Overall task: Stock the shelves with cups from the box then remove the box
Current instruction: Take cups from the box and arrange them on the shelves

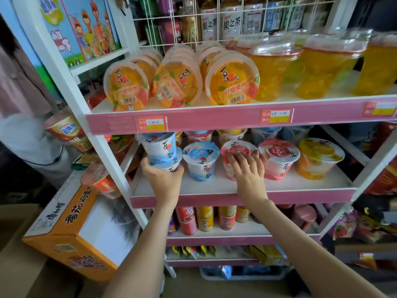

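Observation:
On the middle shelf stands a row of cups. My left hand grips a stack of two blue-and-white cups at the shelf's left end. A single blue cup stands just right of it. My right hand rests over a red strawberry cup, fingers on its lid and front. Further right are another red cup and an orange cup. An orange-and-white cardboard box sits low at the left, open side toward me.
The upper shelf holds tilted round fruit cups and tall clear yellow cups. Lower shelves carry small tubs and snack packets. A white upright post stands between the box and the shelf. More cups hang left of the post, and a brown carton lies at the bottom left.

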Demonstrator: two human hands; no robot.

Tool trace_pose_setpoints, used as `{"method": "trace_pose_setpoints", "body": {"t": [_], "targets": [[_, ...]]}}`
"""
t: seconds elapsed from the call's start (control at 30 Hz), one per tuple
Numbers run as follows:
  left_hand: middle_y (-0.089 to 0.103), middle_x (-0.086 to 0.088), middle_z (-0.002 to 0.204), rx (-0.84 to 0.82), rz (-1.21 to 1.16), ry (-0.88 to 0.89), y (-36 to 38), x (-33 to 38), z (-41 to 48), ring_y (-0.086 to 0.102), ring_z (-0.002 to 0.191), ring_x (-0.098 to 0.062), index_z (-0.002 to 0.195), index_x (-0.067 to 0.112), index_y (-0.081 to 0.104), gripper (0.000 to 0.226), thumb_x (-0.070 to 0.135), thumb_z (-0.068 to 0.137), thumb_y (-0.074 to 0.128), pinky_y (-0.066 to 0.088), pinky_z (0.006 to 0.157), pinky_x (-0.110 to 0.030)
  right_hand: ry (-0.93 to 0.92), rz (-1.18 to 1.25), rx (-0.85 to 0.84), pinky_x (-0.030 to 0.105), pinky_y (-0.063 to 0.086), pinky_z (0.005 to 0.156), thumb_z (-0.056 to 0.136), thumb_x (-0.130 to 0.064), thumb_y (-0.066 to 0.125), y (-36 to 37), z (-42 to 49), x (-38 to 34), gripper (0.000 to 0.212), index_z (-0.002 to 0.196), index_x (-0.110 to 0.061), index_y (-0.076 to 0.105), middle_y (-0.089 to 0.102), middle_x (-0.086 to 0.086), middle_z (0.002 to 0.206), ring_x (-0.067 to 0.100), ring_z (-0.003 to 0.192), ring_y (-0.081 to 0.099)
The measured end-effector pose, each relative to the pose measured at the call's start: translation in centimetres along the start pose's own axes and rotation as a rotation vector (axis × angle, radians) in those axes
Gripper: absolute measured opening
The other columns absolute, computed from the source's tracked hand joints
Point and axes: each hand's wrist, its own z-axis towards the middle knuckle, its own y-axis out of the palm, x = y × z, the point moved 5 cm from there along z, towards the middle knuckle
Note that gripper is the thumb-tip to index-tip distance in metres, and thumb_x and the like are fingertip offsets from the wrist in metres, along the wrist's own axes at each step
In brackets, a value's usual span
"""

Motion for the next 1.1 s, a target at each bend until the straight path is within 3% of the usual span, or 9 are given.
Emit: {"method": "trace_pose_setpoints", "body": {"t": [0.17, 0.27, 0.43, 0.57, 0.67, 0.73, 0.83, 1.0, 1.1], "targets": [[0.038, -0.006, 0.123, 0.040, -0.011, 0.036, 0.3, 0.8, -0.5, 0.042, 0.105, 0.002, 0.136, -0.001, 0.020, 0.100, 0.007, 0.061, 0.086, 0.044, 0.087, -0.009, -0.207, -0.040, -0.018, 0.054, 0.026, 0.108, 0.051, -0.023, 0.090, 0.2, 1.3, -5.8, 0.105, 0.140, -0.016, 0.034, 0.058, 0.011, 0.131, 0.028, 0.118, 0.057], [0.031, -0.018, 0.138, 0.045, 0.018, 0.053, 0.7, 1.2, -1.0, 0.041, 0.126, -0.023, 0.143, 0.011, 0.008, 0.107, 0.013, 0.067, 0.084, 0.044, 0.101, -0.043, -0.238, 0.023, 0.038, 0.053, 0.035, 0.105, 0.062, -0.021, 0.084, 0.6, 2.3, -7.7, 0.081, 0.134, -0.011, 0.048, 0.062, 0.010, 0.124, 0.024, 0.116, 0.059], [0.010, -0.033, 0.150, 0.081, 0.286, 0.218, 1.1, 2.8, -4.5, 0.012, 0.140, -0.041, 0.142, 0.008, 0.008, 0.097, 0.032, 0.076, 0.075, 0.018, 0.111, -0.056, -0.274, 0.166, 0.218, 0.046, 0.029, 0.102, 0.075, -0.001, 0.046, -0.2, 3.7, -6.4, 0.035, 0.101, -0.005, 0.070, 0.072, 0.006, 0.095, 0.020, 0.094, 0.068], [0.010, -0.035, 0.149, 0.009, 0.385, 0.320, 0.9, 2.5, -4.8, 0.009, 0.139, -0.044, 0.144, 0.004, 0.010, 0.097, 0.026, 0.076, 0.075, 0.016, 0.110, -0.056, -0.330, 0.223, 0.183, 0.049, 0.026, 0.105, 0.077, 0.000, 0.041, 0.0, 3.6, -5.0, 0.037, 0.099, -0.006, 0.071, 0.073, 0.005, 0.097, 0.019, 0.095, 0.068], [0.010, -0.032, 0.149, -0.074, 0.504, 0.436, 1.3, 3.2, -5.1, 0.009, 0.138, -0.044, 0.145, 0.004, 0.012, 0.100, 0.018, 0.071, 0.078, 0.021, 0.107, -0.061, -0.314, 0.207, 0.127, 0.052, 0.020, 0.107, 0.072, 0.004, 0.061, 0.0, 3.4, -5.0, 0.038, 0.107, -0.006, 0.068, 0.071, 0.007, 0.106, 0.020, 0.104, 0.066], [0.010, -0.028, 0.151, -0.156, 0.517, 0.541, 2.4, 4.2, -5.9, 0.007, 0.140, -0.041, 0.145, 0.006, 0.016, 0.096, 0.018, 0.072, 0.077, 0.018, 0.109, -0.061, -0.293, 0.163, 0.047, 0.050, 0.012, 0.110, 0.068, -0.004, 0.076, -0.3, 2.8, -4.9, 0.053, 0.119, -0.008, 0.062, 0.066, 0.008, 0.119, 0.021, 0.115, 0.060], [0.017, -0.024, 0.152, -0.296, 0.540, 0.705, 4.6, 5.5, -7.3, 0.009, 0.141, -0.038, 0.145, 0.011, 0.023, 0.090, 0.016, 0.072, 0.077, 0.012, 0.110, -0.058, -0.164, 0.099, -0.019, 0.047, -0.001, 0.112, 0.069, -0.010, 0.076, -1.5, 1.2, -2.5, 0.077, 0.138, -0.013, 0.042, 0.051, 0.007, 0.140, 0.024, 0.128, 0.049], [0.039, -0.008, 0.148, -0.394, 0.644, 0.951, 7.8, 7.9, -8.6, 0.026, 0.139, -0.028, 0.142, 0.022, 0.038, 0.056, 0.031, 0.089, 0.052, 0.010, 0.110, -0.062, 0.112, -0.049, -0.021, 0.047, -0.004, 0.113, 0.086, -0.033, 0.052, -3.1, -0.6, 5.6, 0.064, 0.143, -0.009, 0.035, 0.042, 0.011, 0.146, 0.024, 0.138, 0.030], [0.051, -0.005, 0.140, -0.420, 0.710, 1.012, 10.7, 9.3, -9.0, 0.042, 0.133, -0.025, 0.135, 0.018, 0.051, 0.049, 0.034, 0.089, 0.048, 0.008, 0.111, -0.056, 0.145, 0.009, -0.042, 0.050, 0.004, 0.112, 0.084, -0.024, 0.057, -3.1, -0.8, 9.5, 0.054, 0.135, -0.007, 0.049, 0.054, 0.012, 0.135, 0.028, 0.131, 0.044]]}}
